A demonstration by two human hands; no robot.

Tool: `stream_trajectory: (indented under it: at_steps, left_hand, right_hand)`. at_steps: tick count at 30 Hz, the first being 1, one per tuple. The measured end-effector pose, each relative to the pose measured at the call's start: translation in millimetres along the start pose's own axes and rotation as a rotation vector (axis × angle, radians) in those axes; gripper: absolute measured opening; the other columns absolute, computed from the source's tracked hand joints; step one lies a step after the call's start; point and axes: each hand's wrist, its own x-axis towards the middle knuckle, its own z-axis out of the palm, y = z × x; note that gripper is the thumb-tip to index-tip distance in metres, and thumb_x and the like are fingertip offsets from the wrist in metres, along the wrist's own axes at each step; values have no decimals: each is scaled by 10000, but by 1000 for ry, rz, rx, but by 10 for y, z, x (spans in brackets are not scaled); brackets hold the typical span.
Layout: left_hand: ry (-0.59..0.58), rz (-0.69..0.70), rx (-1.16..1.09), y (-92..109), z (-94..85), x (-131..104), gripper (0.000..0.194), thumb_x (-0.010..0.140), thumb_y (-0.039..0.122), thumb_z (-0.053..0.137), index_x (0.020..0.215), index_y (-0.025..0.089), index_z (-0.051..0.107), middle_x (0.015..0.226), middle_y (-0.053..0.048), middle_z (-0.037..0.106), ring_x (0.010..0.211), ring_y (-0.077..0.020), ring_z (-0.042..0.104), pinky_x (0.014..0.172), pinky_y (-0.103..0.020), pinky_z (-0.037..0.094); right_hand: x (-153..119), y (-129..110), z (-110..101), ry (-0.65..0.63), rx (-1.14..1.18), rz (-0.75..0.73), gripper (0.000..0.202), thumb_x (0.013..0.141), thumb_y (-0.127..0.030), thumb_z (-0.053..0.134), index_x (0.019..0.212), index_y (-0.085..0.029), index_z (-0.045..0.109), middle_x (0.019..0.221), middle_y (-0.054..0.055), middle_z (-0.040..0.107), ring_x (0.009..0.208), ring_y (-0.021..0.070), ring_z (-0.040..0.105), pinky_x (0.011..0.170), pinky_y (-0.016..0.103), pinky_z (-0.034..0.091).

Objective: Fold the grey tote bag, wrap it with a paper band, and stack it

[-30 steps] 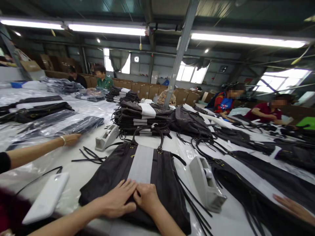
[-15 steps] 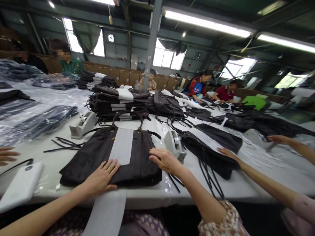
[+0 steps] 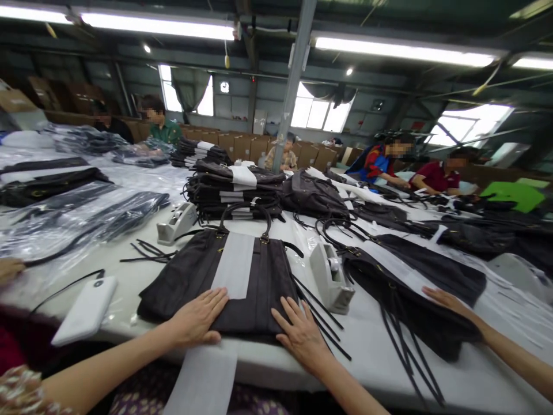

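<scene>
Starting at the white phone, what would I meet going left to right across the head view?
White phone, farther tape dispenser, white strip on the dark bag, nearer tape dispenser, co-worker's hand.

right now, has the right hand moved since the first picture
Yes, the right hand has moved right, closer to the tape dispenser on the bag's right.

White-covered table (image 3: 125, 291) under dark handbags (image 3: 185, 279), pale tape dispensers (image 3: 175, 225), a white phone (image 3: 85, 311) and plastic-wrapped bundles (image 3: 86, 213)
</scene>
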Motion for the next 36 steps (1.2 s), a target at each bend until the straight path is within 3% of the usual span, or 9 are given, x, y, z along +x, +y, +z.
stream_trajectory:
  at_steps: [5,9,11,14,18,23,26,30,36]
  left_hand:
    - [4,-30,-106,-1,-115,-11,787,870,663,331,1465,155,248,1530,-153,246,1420,-258,192,1148,-395,197]
    - [62,-65,-257,-32,-195,34,573,943,533,285,1397,200,392,1492,-107,358,1368,-215,329,1123,-368,266]
    - [102,-91,-294,-53,-215,66,499,961,482,276,1334,209,465,1441,-85,438,1316,-186,405,1103,-335,307]
    - [148,-136,-288,-71,-214,120,452,953,428,351,1321,187,454,1367,-85,512,1252,-185,469,1058,-318,368]
    - [198,-158,-238,-54,-203,233,363,938,351,416,1266,217,496,1260,-73,567,1124,-199,540,982,-327,421]
    - [193,-160,-126,-18,-170,390,260,938,216,362,1007,193,612,1005,-87,617,910,-214,574,854,-364,457]
    - [175,-145,-76,-8,-136,436,244,889,98,373,924,161,606,961,-111,610,890,-226,566,827,-380,457]
    - [177,-141,-45,1,-140,458,262,836,16,367,908,134,589,966,-138,600,936,-264,557,820,-414,460]
    - [191,-110,-97,-29,-195,422,344,818,-16,343,1031,140,563,1135,-136,581,1059,-234,547,946,-371,433]
  right_hand:
    - [-1,41,83,31,-57,-26,571,867,-363,568,1406,-326,384,1475,102,383,1328,292,376,1100,521,149]
    - [48,19,22,43,-78,-40,539,887,-419,528,1398,-301,404,1445,114,427,1301,296,412,1107,537,81]
    - [98,-48,-41,47,-80,-30,522,890,-500,494,1357,-270,470,1384,135,497,1261,306,457,1104,561,60]
    - [216,-229,-132,69,-88,41,612,851,-626,461,1239,-172,592,1258,189,593,1197,332,507,1105,585,62]
    - [400,-459,-159,127,-82,123,697,833,-647,468,1175,-59,620,1211,231,609,1188,340,508,1123,545,122]
    - [544,-541,-168,153,-59,66,673,857,-585,487,1389,-178,426,1406,187,456,1249,339,462,1067,576,213]
    - [583,-607,-161,107,0,19,601,876,-555,479,1370,-214,451,1417,151,454,1265,318,453,1068,574,217]
    - [595,-705,-65,54,77,40,532,885,-557,461,1292,-223,538,1348,123,539,1224,291,500,1045,530,283]
    - [584,-681,31,-21,131,89,505,908,-535,429,1317,-251,512,1389,93,500,1251,269,485,1026,507,328]
